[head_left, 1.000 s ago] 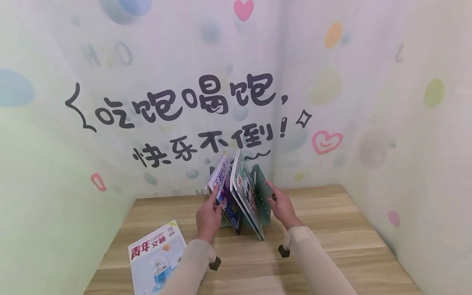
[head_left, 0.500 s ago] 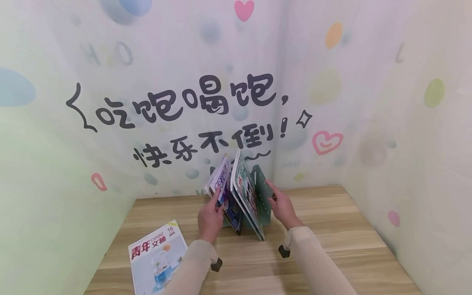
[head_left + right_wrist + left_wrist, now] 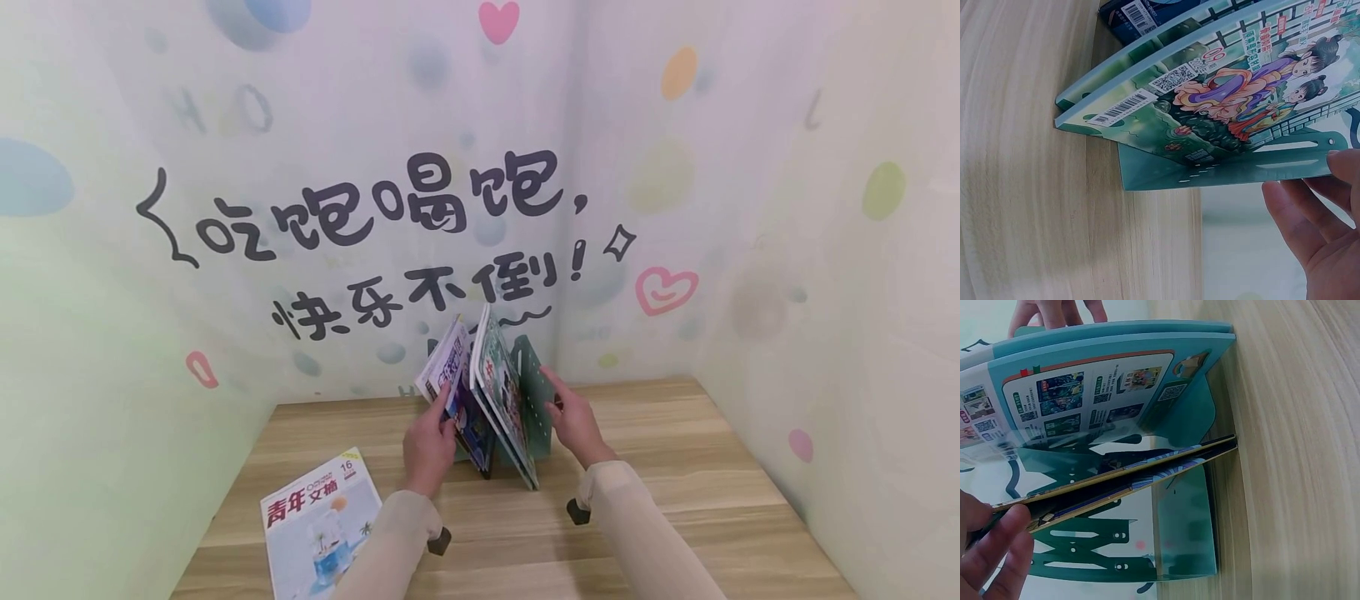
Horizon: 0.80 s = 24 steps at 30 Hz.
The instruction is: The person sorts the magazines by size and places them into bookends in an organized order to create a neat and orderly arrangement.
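Observation:
A green perforated bookend (image 3: 536, 400) stands on the table near the back wall, with magazines upright in it. My left hand (image 3: 429, 450) pinches the purple-covered magazines (image 3: 471, 425) at their near edge; these lean left. In the left wrist view, the fingers (image 3: 1009, 534) of that hand lie on the edges of two thin magazines, which are slightly apart. Right of them, two green-covered magazines (image 3: 504, 392) lean the same way, their lower corners on the wood. My right hand (image 3: 576, 421) holds the bookend's right panel, thumb on its inner face and fingers outside in the right wrist view.
Another magazine (image 3: 318, 529), with a pale blue cover, lies flat on the table's left front, partly behind the left sleeve (image 3: 390, 550). The wooden table (image 3: 675, 500) meets a patterned wall (image 3: 480, 108) at the back and both sides.
My left hand has shifted slightly to the right, and the purple magazines have fanned a little, showing another edge at their left. The right hand and the green magazines stay where they were.

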### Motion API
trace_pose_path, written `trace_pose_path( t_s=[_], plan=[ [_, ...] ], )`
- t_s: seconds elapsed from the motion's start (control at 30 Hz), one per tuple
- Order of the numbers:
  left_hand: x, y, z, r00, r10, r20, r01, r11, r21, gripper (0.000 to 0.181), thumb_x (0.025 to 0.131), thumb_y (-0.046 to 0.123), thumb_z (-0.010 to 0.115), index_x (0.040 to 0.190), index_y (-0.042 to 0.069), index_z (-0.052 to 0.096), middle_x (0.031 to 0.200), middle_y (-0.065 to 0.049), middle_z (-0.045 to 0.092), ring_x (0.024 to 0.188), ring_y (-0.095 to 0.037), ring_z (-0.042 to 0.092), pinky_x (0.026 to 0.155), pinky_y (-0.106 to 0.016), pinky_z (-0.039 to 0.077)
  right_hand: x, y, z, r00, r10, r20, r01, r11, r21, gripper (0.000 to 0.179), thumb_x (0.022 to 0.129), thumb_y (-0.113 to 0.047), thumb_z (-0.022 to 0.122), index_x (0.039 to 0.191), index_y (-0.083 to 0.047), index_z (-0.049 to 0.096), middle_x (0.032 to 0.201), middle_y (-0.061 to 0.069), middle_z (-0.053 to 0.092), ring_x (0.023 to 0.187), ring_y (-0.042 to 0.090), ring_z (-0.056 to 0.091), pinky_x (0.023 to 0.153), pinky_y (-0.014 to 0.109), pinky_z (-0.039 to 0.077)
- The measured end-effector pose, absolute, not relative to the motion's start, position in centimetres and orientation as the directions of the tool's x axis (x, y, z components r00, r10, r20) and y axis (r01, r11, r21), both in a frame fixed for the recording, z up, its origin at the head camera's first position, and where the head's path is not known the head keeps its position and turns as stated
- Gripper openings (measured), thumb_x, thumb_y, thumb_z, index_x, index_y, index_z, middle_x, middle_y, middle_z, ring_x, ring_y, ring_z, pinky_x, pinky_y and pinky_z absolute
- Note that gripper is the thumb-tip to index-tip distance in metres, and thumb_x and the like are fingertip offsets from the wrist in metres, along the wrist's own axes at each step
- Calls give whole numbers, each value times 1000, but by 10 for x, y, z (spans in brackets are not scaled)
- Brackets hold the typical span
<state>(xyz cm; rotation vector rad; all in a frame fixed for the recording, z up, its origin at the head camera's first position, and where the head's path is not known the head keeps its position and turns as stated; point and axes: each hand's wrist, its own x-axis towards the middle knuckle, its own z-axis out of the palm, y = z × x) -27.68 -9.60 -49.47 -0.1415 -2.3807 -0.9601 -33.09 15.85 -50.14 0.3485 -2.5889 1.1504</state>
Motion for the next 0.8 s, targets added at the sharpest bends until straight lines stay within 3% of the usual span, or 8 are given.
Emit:
trace_pose_path(
  t_s=[0.13,0.37,0.47,0.63,0.8],
  plan=[
    [-275,-97,-495,-823,-96,560,316,743,590,69,87,1,66,147,28,44,108,-13,69,70,-20,55,64,-35,49,-330,159,-501,-932,-97,348,-324,654,-684,66,93,-1,63,149,-26,40,95,13,64,91,28,63,70,39,56],
    [-273,-100,-495,-768,-81,635,390,728,564,63,86,1,68,143,23,51,93,-9,68,64,-17,51,58,-33,46,-331,158,-501,-939,-93,332,-309,653,-691,66,93,-2,62,149,-27,39,102,14,65,92,27,63,72,40,56],
    [-272,-101,-497,-742,-73,666,414,731,542,60,85,2,69,140,21,54,100,-8,70,68,-16,55,61,-32,50,-332,158,-501,-943,-91,321,-300,655,-694,65,93,-2,62,149,-28,39,101,14,64,91,26,62,72,39,56],
    [-269,-103,-499,-694,-65,717,468,717,517,53,84,2,71,133,17,61,117,-8,69,87,-22,66,75,-39,56,-332,158,-501,-946,-91,310,-292,653,-699,65,94,-3,61,149,-29,39,99,13,64,91,26,62,72,39,56],
    [-267,-106,-502,-676,-68,734,498,691,523,47,83,2,72,128,15,65,115,-7,69,79,-17,65,68,-34,57,-332,158,-501,-943,-95,320,-302,651,-696,65,94,-2,61,149,-27,38,100,13,65,91,26,62,73,41,56]
  ],
)
